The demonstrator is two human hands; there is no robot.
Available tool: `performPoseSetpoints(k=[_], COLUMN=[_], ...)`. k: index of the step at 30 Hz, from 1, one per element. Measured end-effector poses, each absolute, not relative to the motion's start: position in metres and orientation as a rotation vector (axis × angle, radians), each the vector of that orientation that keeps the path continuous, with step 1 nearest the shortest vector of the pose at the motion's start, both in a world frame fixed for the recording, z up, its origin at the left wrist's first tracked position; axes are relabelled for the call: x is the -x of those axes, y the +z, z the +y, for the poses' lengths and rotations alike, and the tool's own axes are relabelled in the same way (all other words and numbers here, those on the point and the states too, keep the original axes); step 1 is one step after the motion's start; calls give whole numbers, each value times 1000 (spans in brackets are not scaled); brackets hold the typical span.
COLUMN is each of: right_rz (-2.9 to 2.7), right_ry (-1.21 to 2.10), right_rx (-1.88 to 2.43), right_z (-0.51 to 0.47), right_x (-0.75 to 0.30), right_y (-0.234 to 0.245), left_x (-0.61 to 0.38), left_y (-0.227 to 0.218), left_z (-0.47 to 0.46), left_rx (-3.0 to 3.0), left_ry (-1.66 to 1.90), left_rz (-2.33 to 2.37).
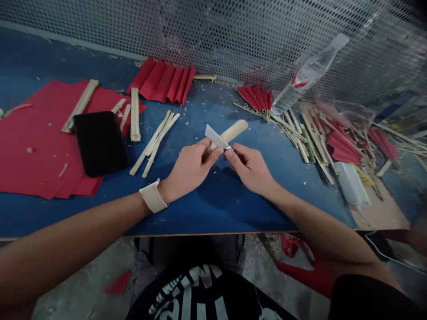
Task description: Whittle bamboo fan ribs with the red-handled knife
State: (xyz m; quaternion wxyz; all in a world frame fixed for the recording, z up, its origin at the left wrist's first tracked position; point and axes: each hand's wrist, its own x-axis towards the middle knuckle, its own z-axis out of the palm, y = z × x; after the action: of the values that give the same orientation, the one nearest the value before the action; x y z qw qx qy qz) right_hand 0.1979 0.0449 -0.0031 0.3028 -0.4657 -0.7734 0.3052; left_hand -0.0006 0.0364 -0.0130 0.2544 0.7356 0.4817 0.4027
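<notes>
A pale bamboo strip (236,129), rounded at its far end, slants up and to the right over the blue table. My left hand (191,166) is closed around its near end, with a white band on the wrist. In my right hand (249,166) is a knife (216,136), its handle mostly hidden by the fingers. The blade lies across the bamboo, pointing up and to the left. My left thumb is close to the blade's lower edge, by the right fingertips. Several thin bamboo sticks (155,144) lie left of my hands.
Red paper sheets (43,133) and a black tablet-like object (100,143) lie left. Pleated red paper (163,82), a small red fan (256,97) and a plastic bottle (305,78) stand near the mesh panel (213,35). Bamboo sticks (316,133) and a white power strip (352,183) are right.
</notes>
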Motion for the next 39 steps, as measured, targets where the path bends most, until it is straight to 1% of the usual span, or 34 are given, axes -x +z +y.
performPoseSetpoints(k=[5, 9, 12, 19, 29, 36, 39], right_rz=[-2025, -1967, -1961, -2153, -2186, -2224, -2205], right_ry=[795, 879, 897, 782, 902, 860, 895], right_rx=[1244, 1234, 1227, 1225, 1173, 1153, 1150], right_z=[42, 39, 39, 43, 48, 50, 50], right_x=[-197, -196, -197, -199, -205, -206, -206], right_y=[-2, 1, 1, 2, 8, 7, 7], left_x=[1, 1, 0, -2, -2, -2, -1], left_y=[-9, -7, -8, -10, -17, -8, -8], left_z=[34, 33, 32, 27, 31, 29, 31], left_rx=[-1986, -1934, -1897, -1759, -1634, -1753, -1787], left_ry=[1131, 1120, 1112, 1044, 1019, 995, 990], left_rz=[1338, 1340, 1300, 1100, 995, 1032, 1049])
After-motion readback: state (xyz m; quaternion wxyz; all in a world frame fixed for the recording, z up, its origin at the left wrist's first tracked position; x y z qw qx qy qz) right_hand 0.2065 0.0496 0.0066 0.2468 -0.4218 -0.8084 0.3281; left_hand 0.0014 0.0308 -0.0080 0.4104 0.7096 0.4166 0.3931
